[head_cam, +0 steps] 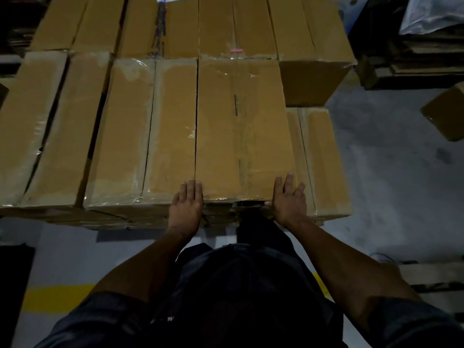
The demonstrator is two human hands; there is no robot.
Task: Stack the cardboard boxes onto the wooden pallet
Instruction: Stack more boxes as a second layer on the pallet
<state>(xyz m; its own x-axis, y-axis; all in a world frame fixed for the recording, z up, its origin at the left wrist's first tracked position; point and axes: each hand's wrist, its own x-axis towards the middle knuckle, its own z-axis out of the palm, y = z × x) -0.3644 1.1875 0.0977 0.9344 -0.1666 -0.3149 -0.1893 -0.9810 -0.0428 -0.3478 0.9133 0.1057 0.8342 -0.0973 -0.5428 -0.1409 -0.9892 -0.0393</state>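
Note:
A long taped cardboard box (241, 126) lies on top of the stack in front of me, flush against its neighbour box (140, 131) on the left. My left hand (187, 204) rests flat on the near left corner of that box, fingers together. My right hand (288, 197) lies on its near right corner with fingers spread, the thumb curled under the near edge. More boxes (47, 121) fill the row to the left, and a back row (226, 26) lies beyond. A lower box (321, 159) sits to the right. The pallet beneath is hidden by the boxes.
A loose box (447, 114) lies on the grey floor (391, 172) at the right. Flattened cardboard (411, 54) is piled at the back right. A wooden pallet edge (434, 275) shows at the right, and a yellow floor line (57, 297) runs at the lower left.

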